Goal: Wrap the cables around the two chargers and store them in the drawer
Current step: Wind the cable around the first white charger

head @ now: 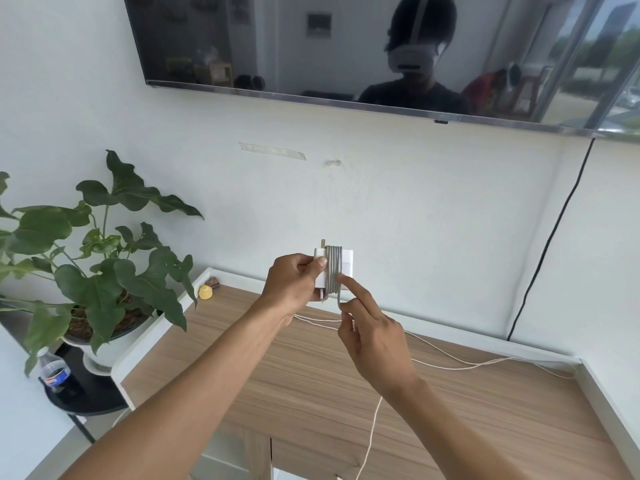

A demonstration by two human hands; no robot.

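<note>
My left hand (294, 280) holds a white square charger (347, 266) up above the wooden cabinet top, thumb pressed on its front. A grey cable (333, 268) is wound in several turns around the charger's middle. My right hand (372, 336) pinches the free end of that grey cable just below the charger, index finger stretched up against the coil. A thin white cable (450, 356) lies loose across the cabinet top and hangs over the front edge. No second charger body is visible. The drawer fronts at the bottom edge are mostly cut off.
A wood-grain cabinet top (311, 382) with white raised edges lies below. A potted plant (104, 258) stands left, with a cola bottle (53, 372) on a black stand. A small yellow object (205, 292) sits at the back-left corner. A TV (346, 46) hangs above; a black cord (547, 244) runs down the wall.
</note>
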